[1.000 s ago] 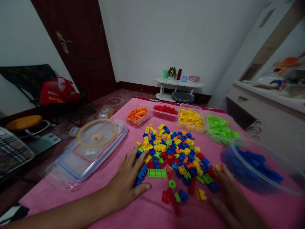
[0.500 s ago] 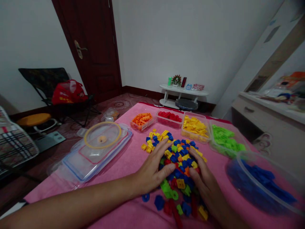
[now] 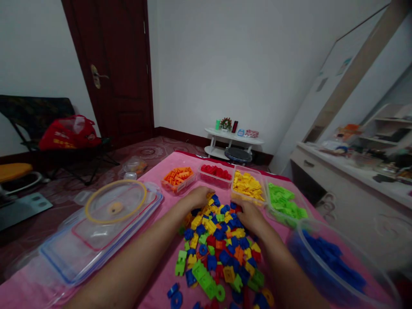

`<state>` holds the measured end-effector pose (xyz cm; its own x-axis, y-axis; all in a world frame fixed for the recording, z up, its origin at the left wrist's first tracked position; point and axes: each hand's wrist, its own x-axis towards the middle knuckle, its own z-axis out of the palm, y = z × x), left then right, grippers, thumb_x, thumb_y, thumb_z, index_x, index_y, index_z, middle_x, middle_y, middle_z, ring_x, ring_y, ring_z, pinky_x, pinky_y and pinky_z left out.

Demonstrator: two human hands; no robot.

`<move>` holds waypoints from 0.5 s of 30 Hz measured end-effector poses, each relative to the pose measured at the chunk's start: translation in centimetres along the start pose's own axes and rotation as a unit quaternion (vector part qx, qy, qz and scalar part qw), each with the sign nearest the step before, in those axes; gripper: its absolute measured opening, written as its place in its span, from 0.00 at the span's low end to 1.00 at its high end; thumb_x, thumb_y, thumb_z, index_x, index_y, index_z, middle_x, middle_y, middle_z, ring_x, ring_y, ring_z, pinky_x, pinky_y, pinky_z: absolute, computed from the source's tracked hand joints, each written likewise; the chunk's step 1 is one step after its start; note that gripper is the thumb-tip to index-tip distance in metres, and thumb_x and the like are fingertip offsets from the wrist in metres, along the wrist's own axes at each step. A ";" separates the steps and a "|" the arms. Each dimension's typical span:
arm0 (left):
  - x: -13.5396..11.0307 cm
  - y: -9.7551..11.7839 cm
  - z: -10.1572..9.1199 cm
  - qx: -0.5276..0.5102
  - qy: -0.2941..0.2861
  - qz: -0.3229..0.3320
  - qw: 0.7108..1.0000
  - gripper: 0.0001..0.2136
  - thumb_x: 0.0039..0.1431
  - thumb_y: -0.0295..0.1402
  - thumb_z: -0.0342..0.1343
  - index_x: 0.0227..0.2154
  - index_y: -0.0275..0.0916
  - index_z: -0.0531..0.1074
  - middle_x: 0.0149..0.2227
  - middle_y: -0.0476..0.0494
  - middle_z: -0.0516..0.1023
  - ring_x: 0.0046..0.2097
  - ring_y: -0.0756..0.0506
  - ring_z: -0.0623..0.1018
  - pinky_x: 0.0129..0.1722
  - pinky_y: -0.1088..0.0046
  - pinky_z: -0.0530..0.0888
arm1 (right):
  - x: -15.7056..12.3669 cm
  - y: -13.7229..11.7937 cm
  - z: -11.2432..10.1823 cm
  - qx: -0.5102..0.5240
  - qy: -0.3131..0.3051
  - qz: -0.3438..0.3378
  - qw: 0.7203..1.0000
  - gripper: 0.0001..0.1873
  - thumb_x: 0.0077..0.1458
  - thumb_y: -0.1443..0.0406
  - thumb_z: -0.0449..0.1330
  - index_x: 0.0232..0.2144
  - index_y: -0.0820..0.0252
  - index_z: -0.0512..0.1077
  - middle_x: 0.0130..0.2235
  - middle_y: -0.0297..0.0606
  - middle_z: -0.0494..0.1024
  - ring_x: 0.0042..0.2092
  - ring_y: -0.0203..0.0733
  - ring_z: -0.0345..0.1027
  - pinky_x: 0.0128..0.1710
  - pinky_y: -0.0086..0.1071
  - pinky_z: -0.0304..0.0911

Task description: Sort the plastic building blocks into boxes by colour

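A loose pile of small plastic building blocks [image 3: 214,242] in blue, yellow, green, red and orange is spread over a pink cloth [image 3: 161,266]. My left hand [image 3: 200,197] curves round the far left side of the pile, touching blocks, its fingers bent inward and partly hidden. On the far right side my right hand [image 3: 249,213] rests against the blocks, with its fingers pointing left across the far edge. Both hands look cupped and open, and neither grips a single block that I can make out. Several green blocks [image 3: 204,279] lie joined near the front.
Behind the pile stand clear boxes of orange blocks [image 3: 178,178], red blocks [image 3: 216,171], yellow blocks [image 3: 247,186] and green blocks [image 3: 286,201]. A round tub [image 3: 380,277] at right holds blue pieces. Stacked clear lids [image 3: 67,262] lie at left. A drawer cabinet [image 3: 341,184] stands beyond.
Both hands have moved from the top of the pile to its far edge. The blocks are spread wider toward me, and the camera view has shifted.
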<state>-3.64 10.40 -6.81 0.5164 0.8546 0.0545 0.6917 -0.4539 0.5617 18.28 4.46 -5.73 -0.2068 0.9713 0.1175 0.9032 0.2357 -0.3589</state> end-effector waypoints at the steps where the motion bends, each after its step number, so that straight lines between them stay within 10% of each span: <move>1: 0.0 -0.1 0.2 0.001 0.006 0.002 1.000 0.28 0.41 0.19 0.50 0.50 0.37 0.70 0.48 0.43 0.75 0.47 0.44 0.74 0.47 0.73 0.68 | 0.1 -0.1 -0.1 -0.010 -0.007 0.006 1.000 0.26 0.42 0.75 0.52 0.45 0.56 0.72 0.48 0.37 0.74 0.51 0.42 0.65 0.49 0.33 0.57; 15: -1.7 -0.7 -2.1 -0.056 -0.003 0.018 0.998 0.15 0.48 0.28 0.51 0.39 0.35 0.74 0.33 0.46 0.79 0.33 0.49 0.75 0.31 0.79 0.69 | -1.5 1.2 -1.5 -0.008 -0.041 0.097 0.994 0.16 0.39 0.74 0.56 0.33 0.58 0.74 0.32 0.35 0.76 0.34 0.37 0.67 0.32 0.26 0.57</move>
<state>-6.05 9.81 -5.50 0.5431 0.8366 0.0717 0.6117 -0.4526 0.6488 20.26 3.21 -5.00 -0.0581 0.9979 -0.0294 0.9347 0.0440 -0.3526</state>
